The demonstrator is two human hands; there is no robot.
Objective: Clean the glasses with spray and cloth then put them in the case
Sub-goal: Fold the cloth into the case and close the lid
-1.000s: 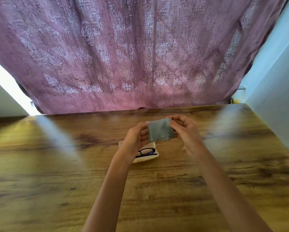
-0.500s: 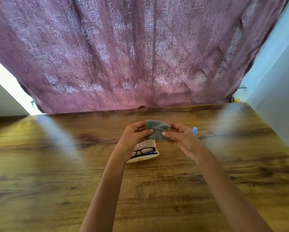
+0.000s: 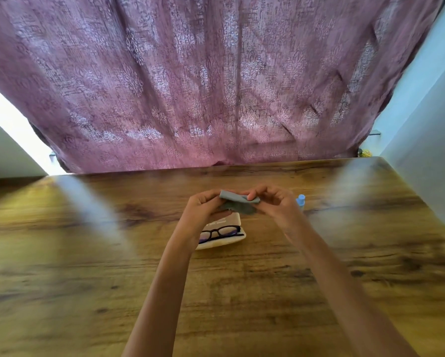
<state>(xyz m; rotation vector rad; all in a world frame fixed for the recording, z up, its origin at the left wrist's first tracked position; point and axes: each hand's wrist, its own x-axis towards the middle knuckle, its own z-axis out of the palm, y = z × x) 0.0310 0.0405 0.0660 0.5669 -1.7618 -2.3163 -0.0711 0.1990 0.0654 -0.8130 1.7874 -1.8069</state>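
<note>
While left hand (image 3: 203,211) and right hand (image 3: 277,206) pinch grey cloth (image 3: 238,200), glasses (image 3: 220,233) in case (image 3: 222,244)

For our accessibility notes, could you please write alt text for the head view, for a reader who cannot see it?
The left hand and right hand pinch a folded grey cloth between them above a wooden table. Beneath, black glasses rest on a pale case; a blue-capped bottle shows beside the right hand, and a purple curtain hangs behind.

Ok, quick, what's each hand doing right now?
Left hand: fingers pinch the grey cloth.
Right hand: fingers pinch the same cloth.
</note>
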